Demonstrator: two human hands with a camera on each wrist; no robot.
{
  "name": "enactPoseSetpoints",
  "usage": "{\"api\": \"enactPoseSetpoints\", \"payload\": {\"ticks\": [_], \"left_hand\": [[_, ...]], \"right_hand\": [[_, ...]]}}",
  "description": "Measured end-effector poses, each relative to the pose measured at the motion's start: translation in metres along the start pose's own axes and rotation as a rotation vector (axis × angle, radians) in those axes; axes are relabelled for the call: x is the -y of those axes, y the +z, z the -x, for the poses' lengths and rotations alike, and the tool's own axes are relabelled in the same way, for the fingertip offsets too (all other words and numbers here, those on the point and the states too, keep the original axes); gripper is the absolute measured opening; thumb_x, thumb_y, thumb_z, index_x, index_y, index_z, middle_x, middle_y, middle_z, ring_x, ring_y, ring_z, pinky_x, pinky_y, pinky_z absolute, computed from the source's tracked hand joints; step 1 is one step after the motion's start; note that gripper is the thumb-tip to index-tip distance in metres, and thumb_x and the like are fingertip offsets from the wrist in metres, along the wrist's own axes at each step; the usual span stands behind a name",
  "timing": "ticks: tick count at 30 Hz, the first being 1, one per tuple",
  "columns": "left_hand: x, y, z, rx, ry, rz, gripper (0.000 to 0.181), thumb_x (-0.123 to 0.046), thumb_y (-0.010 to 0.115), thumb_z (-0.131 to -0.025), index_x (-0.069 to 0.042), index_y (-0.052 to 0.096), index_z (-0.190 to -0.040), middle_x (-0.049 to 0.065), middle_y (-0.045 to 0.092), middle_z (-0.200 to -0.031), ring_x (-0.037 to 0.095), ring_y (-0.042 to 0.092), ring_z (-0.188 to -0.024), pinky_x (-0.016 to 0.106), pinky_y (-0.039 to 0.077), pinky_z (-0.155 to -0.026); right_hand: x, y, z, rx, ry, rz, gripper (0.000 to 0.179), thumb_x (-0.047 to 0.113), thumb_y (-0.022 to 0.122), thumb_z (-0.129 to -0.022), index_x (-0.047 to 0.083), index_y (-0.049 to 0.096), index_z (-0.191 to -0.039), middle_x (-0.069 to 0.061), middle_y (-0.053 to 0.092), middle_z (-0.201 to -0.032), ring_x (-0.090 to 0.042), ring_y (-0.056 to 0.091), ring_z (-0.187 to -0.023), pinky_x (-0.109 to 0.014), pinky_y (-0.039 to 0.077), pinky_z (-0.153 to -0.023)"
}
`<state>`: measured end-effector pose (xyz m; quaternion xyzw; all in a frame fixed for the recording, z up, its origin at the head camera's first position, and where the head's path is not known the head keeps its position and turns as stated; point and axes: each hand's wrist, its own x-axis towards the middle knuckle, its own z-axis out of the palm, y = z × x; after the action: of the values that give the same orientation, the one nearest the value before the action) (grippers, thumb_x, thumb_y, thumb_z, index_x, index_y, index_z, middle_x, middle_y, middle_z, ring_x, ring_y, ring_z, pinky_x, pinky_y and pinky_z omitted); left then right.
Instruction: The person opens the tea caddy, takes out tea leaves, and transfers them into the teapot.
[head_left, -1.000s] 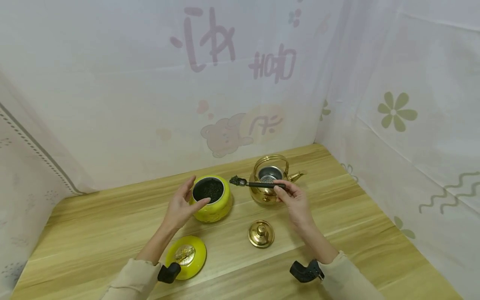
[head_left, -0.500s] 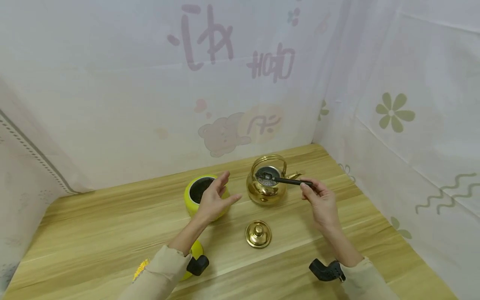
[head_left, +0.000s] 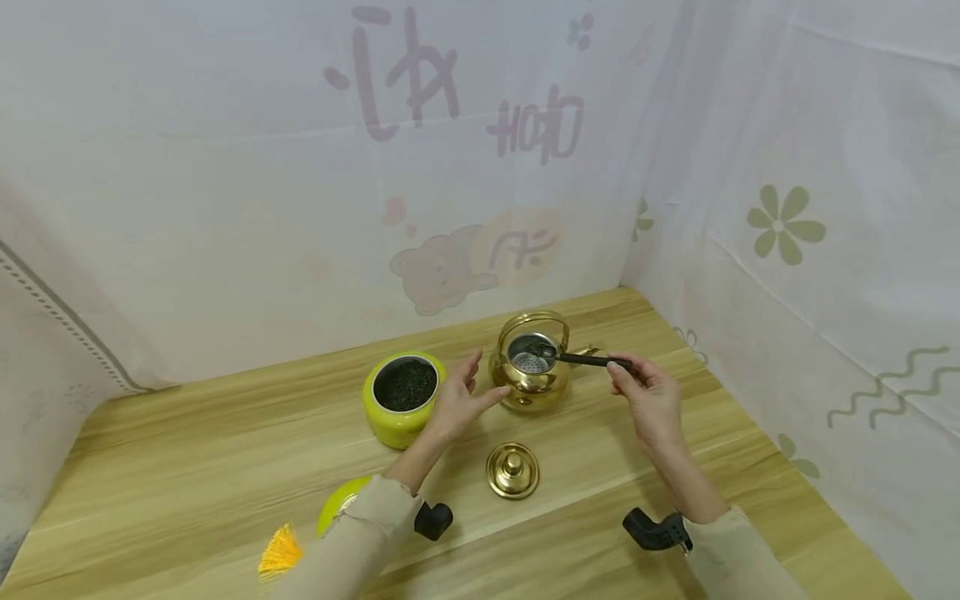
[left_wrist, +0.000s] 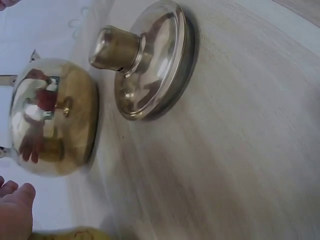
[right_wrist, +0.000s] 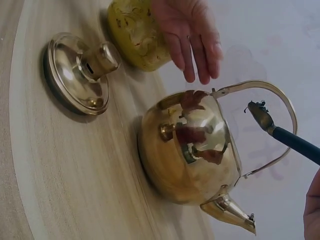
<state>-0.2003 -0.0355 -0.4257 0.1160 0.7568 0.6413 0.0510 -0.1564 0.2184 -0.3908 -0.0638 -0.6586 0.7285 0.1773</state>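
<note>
Head view: spoon [head_left: 587, 360] in right hand [head_left: 652, 402], leftward over the gold teapot [head_left: 534, 386].

I see the wood-grained tabletop [head_left: 187, 467] spreading beneath the fingers [head_left: 463, 372]. Beyond them I make out a pale cloth backdrop [head_left: 225, 208], its print showing a pinkish bear [head_left: 438, 275], a heart [head_left: 393, 211] and lettering [head_left: 412, 75]; off to their right, a green flower [head_left: 777, 226].

We are viewing a jar [head_left: 393, 427] standing left of a kettle [head_left: 538, 387] on a table [head_left: 187, 467], a lid [head_left: 513, 471] lying before the kettle, a spoon [head_left: 587, 360] hovering over its mouth.
</note>
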Motion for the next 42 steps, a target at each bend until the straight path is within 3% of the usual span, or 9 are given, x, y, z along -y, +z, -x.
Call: {"api": "enactPoseSetpoints", "payload": {"ticks": [7,11,16,28,37,42], "left_hand": [[0.004,0.012,-0.01,-0.034,0.003,-0.062,0.079,-0.018,0.072,-0.083,0.005,0.028,-0.144,0.02,0.03,-0.15,0.036,0.028,-0.138,0.045,0.03,-0.112],[0.006,0.017,-0.015,-0.048,0.018,-0.065,0.078,-0.017,0.073,-0.083,0.006,0.029,-0.144,0.022,0.031,-0.149,0.036,0.027,-0.138,0.046,0.027,-0.113],[0.009,0.022,-0.019,-0.08,0.04,-0.091,0.075,-0.016,0.073,-0.082,0.007,0.034,-0.141,0.024,0.031,-0.148,0.036,0.027,-0.138,0.046,0.024,-0.114],[0.014,0.033,-0.024,-0.144,0.04,-0.131,0.074,-0.014,0.074,-0.081,0.006,0.036,-0.141,0.023,0.035,-0.147,0.034,0.032,-0.137,0.043,0.027,-0.113],[0.016,0.037,-0.026,-0.155,0.039,-0.114,0.075,-0.015,0.075,-0.08,0.006,0.036,-0.14,0.022,0.036,-0.147,0.033,0.033,-0.136,0.042,0.028,-0.113],[0.016,0.038,-0.027,-0.163,0.027,-0.139,0.075,-0.017,0.076,-0.079,0.005,0.038,-0.14,0.021,0.036,-0.147,0.033,0.034,-0.136,0.042,0.027,-0.113]], "right_hand": [[-0.005,0.002,-0.007,0.016,0.001,0.028,0.03,0.007,0.069,-0.085,-0.012,0.062,-0.107,0.002,0.063,-0.081,-0.005,0.056,-0.064,-0.017,0.053,-0.06],[-0.007,0.003,-0.011,0.029,-0.002,0.061,0.023,0.007,0.067,-0.086,-0.007,0.065,-0.104,0.002,0.063,-0.082,-0.004,0.057,-0.064,-0.016,0.052,-0.06],[-0.006,0.006,-0.014,0.04,-0.009,0.111,0.027,0.008,0.067,-0.087,-0.009,0.063,-0.107,0.001,0.064,-0.082,-0.005,0.057,-0.064,-0.016,0.052,-0.059],[-0.002,0.012,-0.018,0.064,-0.047,0.193,0.025,0.009,0.066,-0.088,-0.008,0.065,-0.106,0.001,0.064,-0.082,-0.004,0.055,-0.061,-0.017,0.051,-0.058],[0.002,0.017,-0.025,0.073,-0.066,0.239,0.029,0.011,0.066,-0.088,-0.009,0.063,-0.109,0.007,0.062,-0.078,-0.004,0.056,-0.061,-0.016,0.051,-0.058],[0.01,0.019,-0.026,0.092,-0.069,0.285,0.029,0.012,0.066,-0.088,-0.007,0.064,-0.109,0.002,0.062,-0.081,-0.005,0.056,-0.062,-0.017,0.051,-0.059]]}}
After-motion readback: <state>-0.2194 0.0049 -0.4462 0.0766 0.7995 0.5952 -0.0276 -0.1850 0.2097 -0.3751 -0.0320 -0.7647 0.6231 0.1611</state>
